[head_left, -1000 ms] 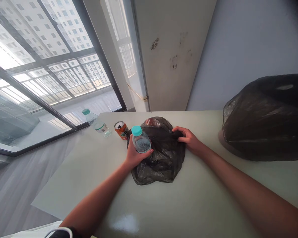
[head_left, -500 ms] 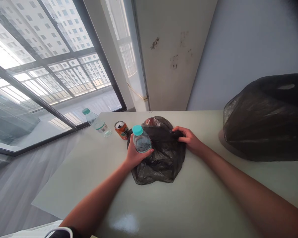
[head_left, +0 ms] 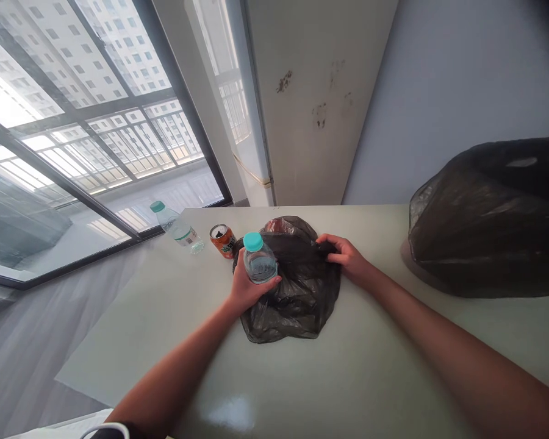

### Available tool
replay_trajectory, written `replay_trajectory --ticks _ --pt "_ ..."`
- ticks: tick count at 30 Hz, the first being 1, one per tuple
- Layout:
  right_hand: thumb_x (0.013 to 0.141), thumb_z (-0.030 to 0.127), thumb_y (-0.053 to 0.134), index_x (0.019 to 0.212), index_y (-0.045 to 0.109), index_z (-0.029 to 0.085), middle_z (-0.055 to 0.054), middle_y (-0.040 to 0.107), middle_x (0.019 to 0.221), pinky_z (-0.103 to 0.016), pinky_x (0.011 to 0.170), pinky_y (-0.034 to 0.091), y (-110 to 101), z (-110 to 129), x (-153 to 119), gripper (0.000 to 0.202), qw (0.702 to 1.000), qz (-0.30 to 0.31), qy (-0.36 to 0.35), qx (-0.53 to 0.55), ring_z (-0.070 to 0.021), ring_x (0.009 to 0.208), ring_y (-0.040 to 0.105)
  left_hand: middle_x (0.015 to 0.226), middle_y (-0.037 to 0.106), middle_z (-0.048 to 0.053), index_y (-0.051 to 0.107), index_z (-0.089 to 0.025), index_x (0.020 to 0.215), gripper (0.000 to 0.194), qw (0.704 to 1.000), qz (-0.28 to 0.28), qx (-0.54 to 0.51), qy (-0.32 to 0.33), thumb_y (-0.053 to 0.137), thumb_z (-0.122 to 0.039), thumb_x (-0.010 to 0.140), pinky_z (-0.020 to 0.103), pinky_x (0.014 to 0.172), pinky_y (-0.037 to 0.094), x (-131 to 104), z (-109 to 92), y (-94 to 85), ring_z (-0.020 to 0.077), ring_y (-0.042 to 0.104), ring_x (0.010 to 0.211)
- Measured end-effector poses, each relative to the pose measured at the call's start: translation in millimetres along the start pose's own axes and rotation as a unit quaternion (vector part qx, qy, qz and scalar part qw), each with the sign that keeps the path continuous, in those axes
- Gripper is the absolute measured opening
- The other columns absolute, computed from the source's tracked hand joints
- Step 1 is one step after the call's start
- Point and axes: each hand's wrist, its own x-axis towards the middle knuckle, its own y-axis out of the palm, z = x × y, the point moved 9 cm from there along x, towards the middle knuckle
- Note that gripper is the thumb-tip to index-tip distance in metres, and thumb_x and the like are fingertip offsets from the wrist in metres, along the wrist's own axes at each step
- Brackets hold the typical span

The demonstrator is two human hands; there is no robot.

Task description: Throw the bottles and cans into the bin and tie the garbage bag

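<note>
My left hand [head_left: 247, 285] is wrapped round a clear plastic bottle [head_left: 261, 266] with a turquoise cap, held upright over the left part of a black plastic bag [head_left: 297, 299]. The bag lies crumpled on the table, and something reddish shows faintly through its far side. At the bag's right edge, my right hand [head_left: 345, 255] pinches the thin plastic between thumb and fingers. Just left of the bag stands an orange drink can [head_left: 222, 240], its top opened. Farther left is a second clear bottle [head_left: 179, 229] with a green cap, standing near the table's far left corner.
A large dark plastic bag [head_left: 489, 225] fills the right side of the pale, glossy table [head_left: 348, 378]. Behind the table are a stained panel [head_left: 320, 152] and a wall. Glass sliding doors [head_left: 96, 122] stand to the left, beyond the wood-look floor.
Almost nothing differs. The view has shifted very slightly; both hands keep their hold on the bottle and the bag's edge.
</note>
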Motion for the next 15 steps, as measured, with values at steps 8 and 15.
replay_trajectory --ticks 8,15 --pt "0.064 0.013 0.063 0.101 0.07 0.024 0.0 0.072 0.101 -0.033 0.087 0.046 1.2 2.7 -0.1 0.039 1.0 -0.001 0.0 0.0 -0.0227 0.096 0.062 0.105 0.074 0.009 0.058 -0.023 0.117 0.053 0.994 -0.082 -0.034 0.065 0.088 -0.04 0.076 0.05 0.082 0.064 10.5 -38.4 -43.4 0.0305 0.077 0.09" --pt "0.066 0.013 0.063 0.103 0.07 0.024 0.002 0.071 0.101 -0.032 0.086 0.045 1.3 -0.7 0.5 0.039 1.0 0.007 0.0 0.009 -0.0211 0.095 0.062 0.107 0.073 0.007 0.043 -0.024 0.135 0.066 0.945 -0.299 0.058 0.115 0.078 -0.048 0.084 0.048 0.092 0.061 21.5 -65.0 -152.1 0.0258 0.074 0.099"
